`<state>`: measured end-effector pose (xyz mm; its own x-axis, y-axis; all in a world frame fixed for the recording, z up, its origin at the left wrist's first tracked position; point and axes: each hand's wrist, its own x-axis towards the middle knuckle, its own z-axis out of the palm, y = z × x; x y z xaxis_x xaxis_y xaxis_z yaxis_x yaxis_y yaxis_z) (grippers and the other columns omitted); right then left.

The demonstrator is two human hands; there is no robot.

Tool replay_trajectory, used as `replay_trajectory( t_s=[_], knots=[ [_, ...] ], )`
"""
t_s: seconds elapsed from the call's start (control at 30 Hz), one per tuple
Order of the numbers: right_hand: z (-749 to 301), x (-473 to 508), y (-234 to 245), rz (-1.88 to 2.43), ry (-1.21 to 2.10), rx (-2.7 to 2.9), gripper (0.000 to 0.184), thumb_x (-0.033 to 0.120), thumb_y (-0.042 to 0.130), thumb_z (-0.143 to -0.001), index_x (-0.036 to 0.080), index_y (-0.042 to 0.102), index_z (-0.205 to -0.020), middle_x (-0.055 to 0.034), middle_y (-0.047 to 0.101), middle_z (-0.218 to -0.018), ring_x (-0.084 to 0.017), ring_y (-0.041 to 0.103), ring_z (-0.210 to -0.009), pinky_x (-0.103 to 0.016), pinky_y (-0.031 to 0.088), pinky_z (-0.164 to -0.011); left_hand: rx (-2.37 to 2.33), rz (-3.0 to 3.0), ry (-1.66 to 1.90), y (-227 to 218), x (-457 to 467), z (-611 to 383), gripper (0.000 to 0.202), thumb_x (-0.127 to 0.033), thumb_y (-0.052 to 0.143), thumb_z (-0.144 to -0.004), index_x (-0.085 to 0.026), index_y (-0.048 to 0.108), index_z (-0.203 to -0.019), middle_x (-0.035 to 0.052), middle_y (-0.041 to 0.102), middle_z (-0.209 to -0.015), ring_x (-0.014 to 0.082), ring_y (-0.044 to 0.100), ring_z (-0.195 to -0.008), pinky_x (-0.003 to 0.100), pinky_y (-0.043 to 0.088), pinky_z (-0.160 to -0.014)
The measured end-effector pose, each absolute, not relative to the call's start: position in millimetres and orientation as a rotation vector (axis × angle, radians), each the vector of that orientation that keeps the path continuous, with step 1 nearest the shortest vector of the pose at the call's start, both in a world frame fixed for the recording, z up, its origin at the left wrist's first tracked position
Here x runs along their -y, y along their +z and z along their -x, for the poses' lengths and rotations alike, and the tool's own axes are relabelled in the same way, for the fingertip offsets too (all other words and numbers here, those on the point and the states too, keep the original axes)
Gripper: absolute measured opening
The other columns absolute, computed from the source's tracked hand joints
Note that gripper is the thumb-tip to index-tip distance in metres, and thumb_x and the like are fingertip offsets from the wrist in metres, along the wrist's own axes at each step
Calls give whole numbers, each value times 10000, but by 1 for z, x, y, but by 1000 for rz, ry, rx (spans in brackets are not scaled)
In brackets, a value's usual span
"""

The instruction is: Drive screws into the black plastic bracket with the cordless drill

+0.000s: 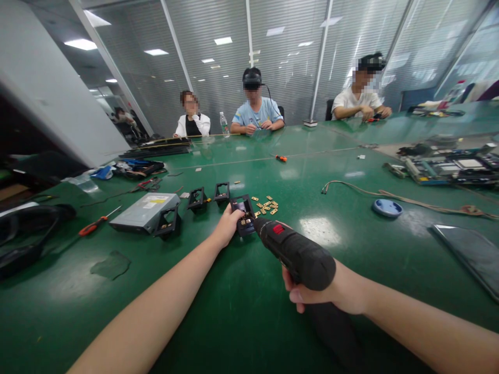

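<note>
Around the black frame [246, 226] lie other things: brass plates [267, 205] just behind to its right, three similar frames [197, 201] and a grey metal box [142, 212] to its left. The left hand [228, 224] grips the frame's left side. The right hand [312, 295] is wrapped around a drill [298, 254], which covers much of its fingers. Whether its tip touches the frame, I cannot tell.

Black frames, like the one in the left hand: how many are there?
4. The left hand holds the first frame; the second frame is beside the silver box; the third frame and fourth frame stand farther back, between box and hand.
</note>
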<state>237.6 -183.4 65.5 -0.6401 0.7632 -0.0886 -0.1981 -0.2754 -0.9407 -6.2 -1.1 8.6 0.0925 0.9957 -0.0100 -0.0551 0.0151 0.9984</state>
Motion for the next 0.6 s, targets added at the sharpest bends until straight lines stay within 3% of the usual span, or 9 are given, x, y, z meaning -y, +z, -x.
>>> replay_trajectory(
  t_s=[0.17, 0.43, 0.6],
  knots=[
    [-237, 183, 64, 719, 1970, 1326, 1018, 214, 984, -725, 259, 444, -1587, 33, 679, -833, -160, 702, -652, -314, 633, -623, -1107, -1208, 1164, 7, 1, 6, 392, -301, 698, -670, -228, 635, -1050, 16, 711, -940, 224, 678, -874, 405, 584, -871],
    [-238, 183, 65, 717, 1991, 1311, 733, 200, 980, -718, 201, 629, -1361, 22, 691, -829, -160, 710, -658, -325, 644, -634, -1109, -1245, 1161, 4, -2, 8, 360, -290, 700, -685, -222, 621, -1030, 17, 708, -952, 226, 674, -888, 410, 572, -896],
    [-239, 182, 69, 711, 1976, 1359, 712, 196, 961, -744, 194, 626, -1372, 25, 683, -823, -160, 713, -661, -325, 648, -633, -1125, -1250, 1158, 5, -1, 8, 370, -291, 701, -692, -221, 639, -1050, 21, 711, -961, 228, 673, -895, 411, 565, -907]
  ],
)
